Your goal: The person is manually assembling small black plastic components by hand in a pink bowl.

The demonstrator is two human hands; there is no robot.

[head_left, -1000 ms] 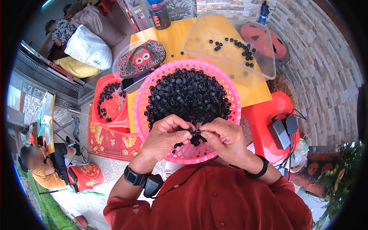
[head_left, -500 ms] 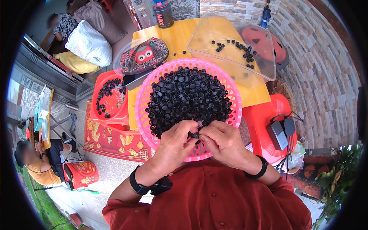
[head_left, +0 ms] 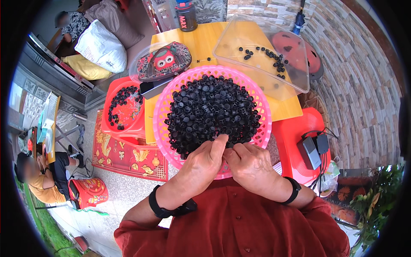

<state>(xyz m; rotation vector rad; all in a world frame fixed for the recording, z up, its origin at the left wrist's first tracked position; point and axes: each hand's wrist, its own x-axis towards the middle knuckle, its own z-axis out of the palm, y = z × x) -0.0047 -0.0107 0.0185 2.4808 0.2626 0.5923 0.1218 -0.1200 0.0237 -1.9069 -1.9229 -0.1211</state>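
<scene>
A pink plastic basket point(head_left: 159, 124) in front of me holds a heap of small black plastic parts point(head_left: 209, 107), some round like caps. Over its near rim my left hand point(head_left: 204, 162) and my right hand point(head_left: 251, 166) meet, both closed, fingertips pressed together. Between them they grip a small black plastic part, mostly hidden by the fingers. The left thumb or finger points forward over the heap. Each wrist wears a black band.
A yellow wooden table point(head_left: 205, 38) carries the basket, an owl-patterned pouch point(head_left: 165, 62), a bottle point(head_left: 186, 17) and a clear tray point(head_left: 265, 81) with several black parts. Red stools point(head_left: 295, 141) flank it; the left one holds a red basin point(head_left: 108, 92) of black parts. Another person point(head_left: 43, 180) sits far left.
My hands have turned and drawn closer together over the near rim. The black part that showed between the fingers is now mostly covered. The view has shifted slightly.
</scene>
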